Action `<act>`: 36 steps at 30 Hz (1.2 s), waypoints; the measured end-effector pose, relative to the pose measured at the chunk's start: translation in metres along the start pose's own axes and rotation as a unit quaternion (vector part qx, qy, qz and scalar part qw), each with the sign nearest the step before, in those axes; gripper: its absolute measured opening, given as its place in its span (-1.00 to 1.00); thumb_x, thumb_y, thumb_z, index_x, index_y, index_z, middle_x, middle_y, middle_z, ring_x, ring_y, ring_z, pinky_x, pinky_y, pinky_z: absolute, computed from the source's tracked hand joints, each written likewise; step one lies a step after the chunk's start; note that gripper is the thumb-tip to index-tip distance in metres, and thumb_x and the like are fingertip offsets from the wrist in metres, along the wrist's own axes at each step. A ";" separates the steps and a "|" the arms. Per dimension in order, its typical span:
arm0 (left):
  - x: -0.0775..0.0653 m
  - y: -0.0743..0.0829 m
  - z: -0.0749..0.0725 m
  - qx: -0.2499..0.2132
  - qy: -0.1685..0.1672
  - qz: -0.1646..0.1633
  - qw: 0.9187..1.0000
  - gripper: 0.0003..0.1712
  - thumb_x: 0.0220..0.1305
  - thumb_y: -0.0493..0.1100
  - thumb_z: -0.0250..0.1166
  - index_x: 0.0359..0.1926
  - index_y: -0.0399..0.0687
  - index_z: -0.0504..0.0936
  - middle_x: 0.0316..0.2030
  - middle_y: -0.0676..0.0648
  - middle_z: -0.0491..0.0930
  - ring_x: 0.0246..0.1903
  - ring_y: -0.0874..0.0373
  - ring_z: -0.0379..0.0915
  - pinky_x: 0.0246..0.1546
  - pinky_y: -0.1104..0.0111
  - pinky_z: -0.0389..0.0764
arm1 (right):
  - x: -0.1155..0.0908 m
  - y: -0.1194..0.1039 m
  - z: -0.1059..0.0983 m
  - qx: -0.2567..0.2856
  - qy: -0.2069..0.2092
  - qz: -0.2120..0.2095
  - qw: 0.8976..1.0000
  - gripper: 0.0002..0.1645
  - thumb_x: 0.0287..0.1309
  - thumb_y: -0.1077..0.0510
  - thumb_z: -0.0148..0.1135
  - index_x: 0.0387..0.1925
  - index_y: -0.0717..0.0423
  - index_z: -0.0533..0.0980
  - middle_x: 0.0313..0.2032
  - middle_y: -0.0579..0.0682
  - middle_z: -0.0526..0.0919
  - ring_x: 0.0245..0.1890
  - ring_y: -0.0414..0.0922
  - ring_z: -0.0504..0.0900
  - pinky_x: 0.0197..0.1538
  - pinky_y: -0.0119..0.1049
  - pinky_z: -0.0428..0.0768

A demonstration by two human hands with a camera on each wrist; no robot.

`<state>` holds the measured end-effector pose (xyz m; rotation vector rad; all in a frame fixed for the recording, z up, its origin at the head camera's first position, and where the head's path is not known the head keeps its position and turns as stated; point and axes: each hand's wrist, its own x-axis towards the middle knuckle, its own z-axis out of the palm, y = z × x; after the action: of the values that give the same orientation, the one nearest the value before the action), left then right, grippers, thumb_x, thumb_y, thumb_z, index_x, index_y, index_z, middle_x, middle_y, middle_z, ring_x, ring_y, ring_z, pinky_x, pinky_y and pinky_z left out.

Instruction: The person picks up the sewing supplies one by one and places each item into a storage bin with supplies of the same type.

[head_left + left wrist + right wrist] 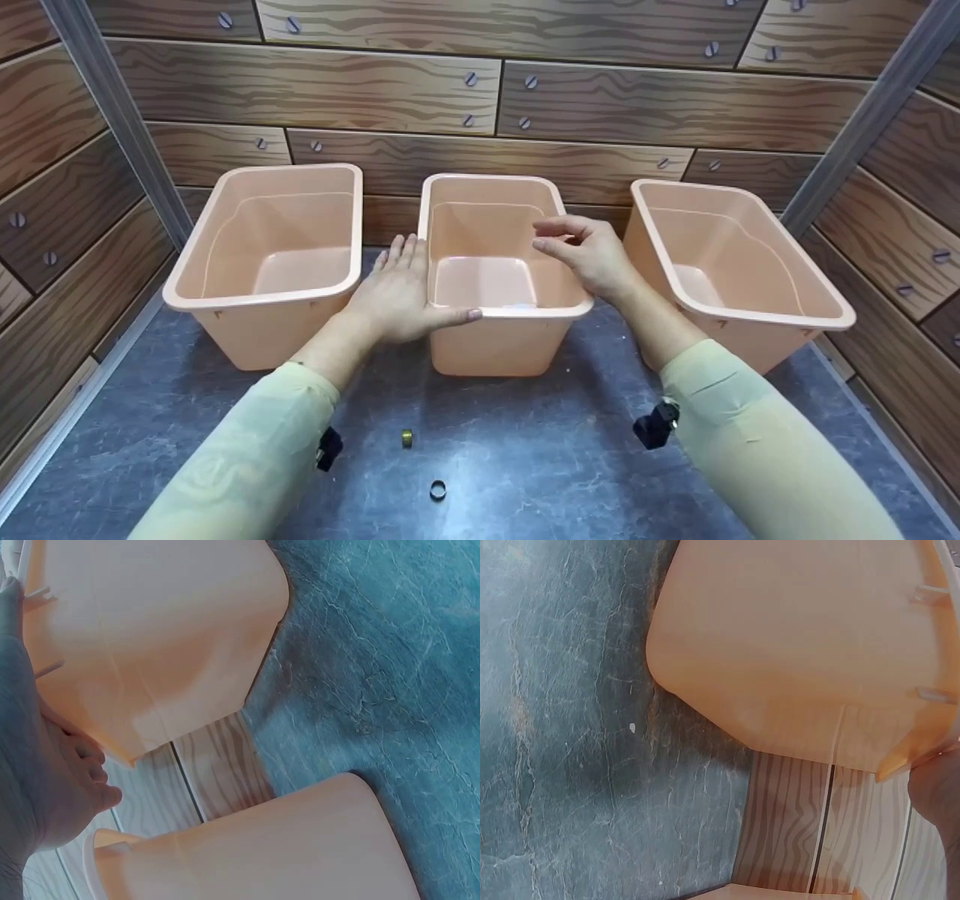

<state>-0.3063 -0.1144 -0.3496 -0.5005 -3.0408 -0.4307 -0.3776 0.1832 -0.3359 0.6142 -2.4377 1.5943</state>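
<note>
Middle bin [499,346] may skid sideways if the left hand [394,296], fingers straight against it, outpushes the right hand [594,256], fingers loosely bent, seemingly empty.

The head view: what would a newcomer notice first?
Probably the middle bin, with the left hand at its left rim and the right hand at its right rim. The left bin and right bin flank it. Nearer the camera, a dark ring and a yellow piece lie on the table.

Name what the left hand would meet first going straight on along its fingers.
Probably the wood-patterned back wall; the left hand lies against the side of the middle bin, and depth ahead is unclear.
</note>
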 end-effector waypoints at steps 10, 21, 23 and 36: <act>-0.003 0.001 0.000 -0.018 0.009 0.006 1.000 0.64 0.13 0.79 0.08 0.64 -0.49 -0.20 0.63 -0.48 -0.18 0.65 -0.28 -0.34 0.63 -0.02 -0.17 | -0.012 -0.011 -0.027 0.037 0.015 -0.018 0.999 -0.57 0.30 0.32 0.47 0.16 0.38 0.65 0.01 0.19 0.77 -0.08 -0.21 0.71 -0.02 -0.43 0.67; -0.004 -0.001 0.001 -0.046 0.038 0.011 0.998 0.65 0.09 0.78 0.15 0.65 -0.45 -0.21 0.64 -0.44 -0.16 0.65 -0.27 -0.32 0.62 -0.07 -0.13 | -0.038 -0.027 -0.085 0.035 0.036 -0.027 0.998 -0.55 0.28 0.32 0.49 0.18 0.34 0.65 -0.10 -0.16 0.78 -0.16 -0.21 0.73 -0.07 -0.45 0.66; -0.006 -0.004 0.001 -0.050 0.050 0.013 0.997 0.64 0.10 0.76 0.17 0.66 -0.43 -0.21 0.65 -0.42 -0.16 0.65 -0.24 -0.31 0.61 -0.08 -0.11 | -0.042 -0.029 -0.097 0.017 0.039 -0.033 0.999 -0.54 0.30 0.32 0.48 0.20 0.34 0.64 -0.08 -0.19 0.78 -0.14 -0.23 0.74 -0.04 -0.45 0.66; -0.046 -0.013 -0.007 -0.074 0.139 0.090 0.983 0.44 0.22 0.59 0.31 0.66 -0.36 -0.02 0.64 -0.31 0.03 0.64 -0.16 -0.11 0.61 0.01 -0.02 | -0.078 -0.023 -0.180 -0.084 0.086 -0.013 0.993 -0.47 0.35 0.18 0.47 0.33 0.01 0.63 0.11 -0.28 0.72 -0.01 -0.33 0.72 0.01 -0.56 0.61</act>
<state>-0.2664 -0.1421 -0.3496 -0.6533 -2.6821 -0.6575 -0.3127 0.3580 -0.2696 0.4593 -2.3930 1.3536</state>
